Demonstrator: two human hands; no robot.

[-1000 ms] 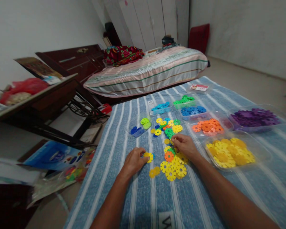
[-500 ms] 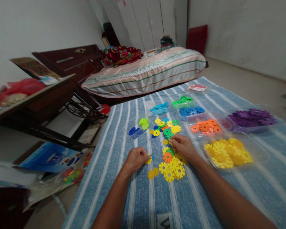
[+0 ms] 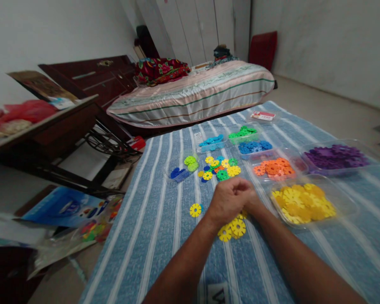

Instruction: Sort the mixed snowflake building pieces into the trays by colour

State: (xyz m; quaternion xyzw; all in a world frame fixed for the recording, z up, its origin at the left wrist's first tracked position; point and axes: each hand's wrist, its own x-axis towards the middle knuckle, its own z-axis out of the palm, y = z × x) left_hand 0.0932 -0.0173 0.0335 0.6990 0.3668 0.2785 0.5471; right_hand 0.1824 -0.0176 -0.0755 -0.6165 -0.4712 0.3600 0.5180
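Note:
My left hand (image 3: 227, 202) is closed, its fingers curled and turned away over the pile of plastic snowflake discs. Beside it, touching or nearly so, my right hand (image 3: 249, 197) has bent fingers mostly hidden behind the left. Whatever either holds is out of sight. Yellow discs (image 3: 231, 230) show below my hands, the rest of their pile covered. To the left lies a yellow disc (image 3: 195, 210) with a blue one partly under it. Just beyond my hands is a mixed group of discs (image 3: 222, 175) in green, yellow, orange and blue.
Clear tubs hold sorted discs: yellow (image 3: 304, 202), orange (image 3: 274, 168), purple (image 3: 335, 156), blue (image 3: 255, 147), green (image 3: 243, 133), light blue (image 3: 212, 141). Another tub (image 3: 180, 179) has dark blue and lime ones. A striped cloth (image 3: 139, 236) lies underneath; a bed (image 3: 193, 101) stands beyond.
My left hand has moved right from the yellow disc on the left, leaving it on the cloth, and joined my right hand. Both now cover the middle of the pile.

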